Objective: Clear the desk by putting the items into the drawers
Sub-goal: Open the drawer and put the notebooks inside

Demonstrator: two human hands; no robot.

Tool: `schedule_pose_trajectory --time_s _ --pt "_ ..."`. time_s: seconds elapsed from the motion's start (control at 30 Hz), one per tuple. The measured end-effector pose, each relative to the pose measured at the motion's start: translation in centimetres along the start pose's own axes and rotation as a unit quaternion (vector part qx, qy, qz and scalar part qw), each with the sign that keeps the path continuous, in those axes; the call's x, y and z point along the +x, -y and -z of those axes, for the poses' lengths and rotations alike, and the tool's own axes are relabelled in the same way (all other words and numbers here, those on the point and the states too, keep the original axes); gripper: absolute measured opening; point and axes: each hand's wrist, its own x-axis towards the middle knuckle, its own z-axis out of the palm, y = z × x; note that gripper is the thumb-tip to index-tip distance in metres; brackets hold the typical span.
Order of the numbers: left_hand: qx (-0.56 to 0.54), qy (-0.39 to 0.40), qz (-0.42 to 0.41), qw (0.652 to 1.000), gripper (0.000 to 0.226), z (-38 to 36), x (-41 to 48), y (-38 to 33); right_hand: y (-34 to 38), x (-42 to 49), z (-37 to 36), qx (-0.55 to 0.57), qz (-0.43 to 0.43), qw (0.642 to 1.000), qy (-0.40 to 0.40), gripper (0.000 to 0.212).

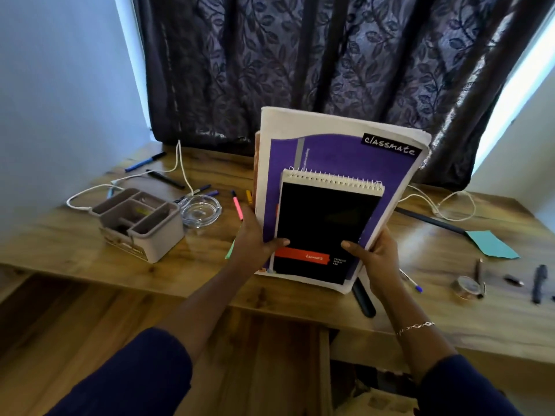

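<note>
I hold a stack of notebooks upright over the wooden desk (pixel 90 250). A black spiral pad (pixel 321 229) lies in front of a large purple Classmate notebook (pixel 345 157), with a brown book edge (pixel 256 172) behind. My left hand (pixel 255 238) grips the stack's left edge, thumb on the black pad. On the right edge my right hand (pixel 375 253) grips it, thumb across the pad's cover. An open drawer (pixel 354 385) shows below the desk front, holding some pale items.
A grey compartment organiser (pixel 138 223), a glass ashtray (pixel 201 210), white cables (pixel 126 181), and several pens and markers (pixel 237 205) lie at left. At right are a teal paper (pixel 492 244), a tape roll (pixel 467 286), a dark pen (pixel 537 283) and another cable (pixel 444 205). A dark curtain (pixel 300 61) hangs behind.
</note>
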Motion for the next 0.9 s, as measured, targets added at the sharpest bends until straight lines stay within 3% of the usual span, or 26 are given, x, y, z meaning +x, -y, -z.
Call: schedule_pose_trajectory --time_s 0.17,0.33,0.47,0.57,0.63,0.9 --pt "0.017 0.021 0.015 1.000 0.074 3.4 -0.3 -1.7 3.1 -0.8 -1.5 -0.015 0.023 1.000 0.005 0.051" --pt "0.046 0.080 0.071 0.993 0.087 8.7 -1.8 -1.6 5.1 -3.9 -5.7 0.076 -0.111 0.991 -0.015 0.037" --pt "0.108 0.093 0.098 0.985 0.093 13.1 -4.0 -0.4 4.7 -7.7 -10.7 0.106 -0.219 0.968 -0.069 0.047" --pt "0.093 0.102 0.086 0.987 0.100 16.4 -6.4 1.4 4.3 -11.0 -14.6 0.128 -0.215 0.966 -0.061 0.030" --pt "0.080 0.114 0.093 0.986 0.104 18.9 -8.1 3.0 3.5 -13.0 -17.2 0.134 -0.217 0.965 -0.057 0.042" --pt "0.070 0.150 0.242 0.956 0.080 28.2 -12.8 6.7 3.3 -18.8 -26.2 0.106 -0.259 0.959 -0.034 0.044"
